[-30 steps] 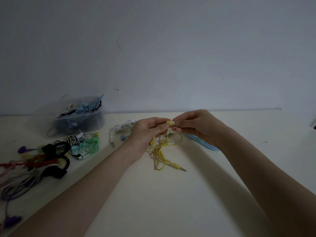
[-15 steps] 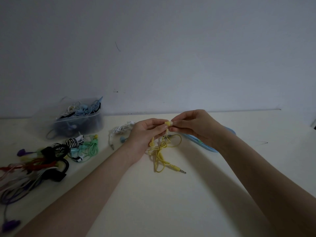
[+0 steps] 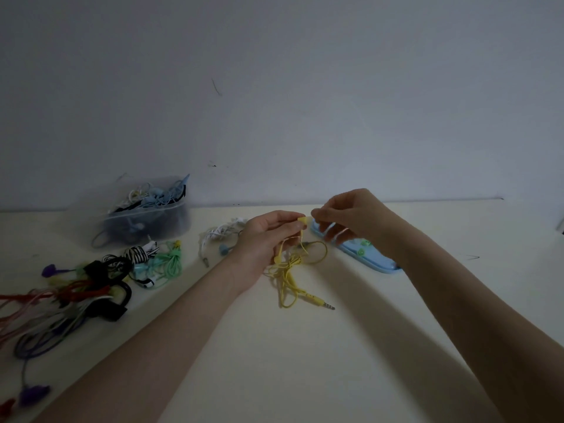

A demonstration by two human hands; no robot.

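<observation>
Along the left of your table (image 3: pixel 305 377) sit a clear tub (image 3: pixel 146 218) stuffed with earphones, a striped bundle (image 3: pixel 139 253), a green bundle (image 3: pixel 171 262) and a loose tangle of red, purple and black cords (image 3: pixel 76 297). White earphones (image 3: pixel 219 232) lie just behind your left wrist. A blue tray (image 3: pixel 378 262) lies near the wall, partly hidden by your right wrist and forearm. Nothing lies between your two hands except the work itself.

Your left hand (image 3: pixel 262 242) is raised a little off the table, thumb and forefinger pinching the yellow earbud (image 3: pixel 302 221) at its fingertips. The yellow cord (image 3: pixel 288 270) hangs from that hand into a loose heap on the table directly below, its plug (image 3: pixel 326 305) pointing right. Your right hand (image 3: pixel 354 218) hovers just right of the earbud, fingers curled and blurred, thumb and forefinger tips close together; I cannot tell whether they hold anything.

Half a second ago both hands met on the earbud. Now your right hand has pulled up and away, leaving a small gap, and more of the blue tray shows beneath it. Your left hand has kept its pinch.
</observation>
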